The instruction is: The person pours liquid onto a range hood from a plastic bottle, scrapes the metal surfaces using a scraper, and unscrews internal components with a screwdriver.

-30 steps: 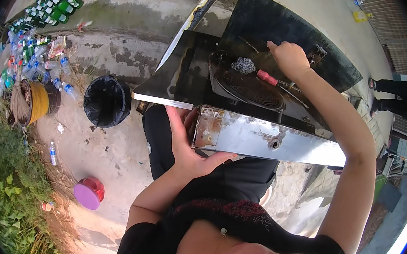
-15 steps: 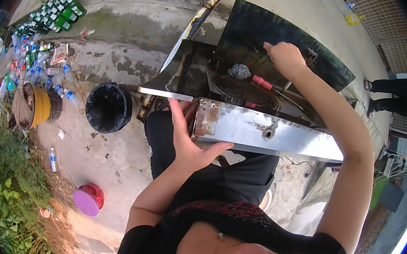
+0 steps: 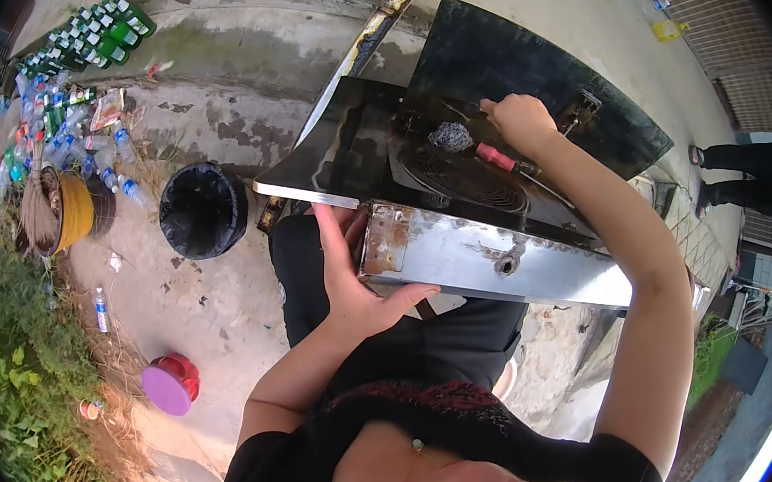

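Note:
A grimy appliance that looks like a range hood (image 3: pixel 571 275), with a steel side and dark glass panels, rests across my lap. My left hand (image 3: pixel 348 289) grips its near left corner, fingers under the panel edge and thumb along the bottom. Over the dark inner face, my right hand (image 3: pixel 522 124) is closed, knuckles up; whatever it pinches is hidden or too thin to name. Below that hand lie a steel wool ball (image 3: pixel 451 137) and a screwdriver with a red handle (image 3: pixel 495 157), beside a round grille (image 3: pixel 467 184).
A black-lined bin (image 3: pixel 204 211) stands left, near a purple-topped stool (image 3: pixel 169 385). Green bottles (image 3: pixel 111 38) and plastic bottles (image 3: pixel 68 137) are heaped farther left. A rusty metal strip (image 3: pixel 358 59) leans behind the hood. Another person (image 3: pixel 760 177) stands at right.
My right hand has moved slightly left and down, toward the steel wool. The hood sits slightly lower in view. My left hand keeps its hold on the corner.

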Demonstrator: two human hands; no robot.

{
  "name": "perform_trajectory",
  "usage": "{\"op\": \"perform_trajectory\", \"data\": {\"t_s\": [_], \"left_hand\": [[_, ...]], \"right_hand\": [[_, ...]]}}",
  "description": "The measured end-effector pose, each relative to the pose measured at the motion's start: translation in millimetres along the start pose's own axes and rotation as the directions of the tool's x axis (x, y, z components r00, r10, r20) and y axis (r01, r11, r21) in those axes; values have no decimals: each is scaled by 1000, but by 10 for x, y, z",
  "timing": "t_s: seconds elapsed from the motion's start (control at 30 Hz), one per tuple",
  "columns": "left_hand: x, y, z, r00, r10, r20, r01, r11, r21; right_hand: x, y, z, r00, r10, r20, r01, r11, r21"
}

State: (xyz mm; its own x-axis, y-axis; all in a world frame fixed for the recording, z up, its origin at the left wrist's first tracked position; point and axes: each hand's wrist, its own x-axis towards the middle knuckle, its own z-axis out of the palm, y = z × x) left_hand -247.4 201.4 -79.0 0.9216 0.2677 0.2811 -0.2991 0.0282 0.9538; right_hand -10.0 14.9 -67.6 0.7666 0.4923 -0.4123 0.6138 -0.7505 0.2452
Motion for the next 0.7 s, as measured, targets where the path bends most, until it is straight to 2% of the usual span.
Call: {"op": "perform_trajectory", "data": {"t_s": [0.1,0.2,0.33,0.5,0.7], "left_hand": [[4,-24,-9,1000,30,4,-30,1000,7],[10,11,-9,999,-37,-7,36,999,-18],[3,-2,11,1000,15,-17,-15,1000,6],[-18,12,3,1000,4,2,-4,1000,8],[5,20,26,999,-24,-25,23,999,-30]], "right_hand": [[-116,172,-23,998,30,-48,-25,994,103],[-246,385,-151,994,49,-97,-47,999,26],[-306,347,-121,997,69,-27,-72,989,-125],[-275,241,-24,998,54,-24,-57,986,-158],[-139,218,63,997,64,-42,-68,993,-97]]}}
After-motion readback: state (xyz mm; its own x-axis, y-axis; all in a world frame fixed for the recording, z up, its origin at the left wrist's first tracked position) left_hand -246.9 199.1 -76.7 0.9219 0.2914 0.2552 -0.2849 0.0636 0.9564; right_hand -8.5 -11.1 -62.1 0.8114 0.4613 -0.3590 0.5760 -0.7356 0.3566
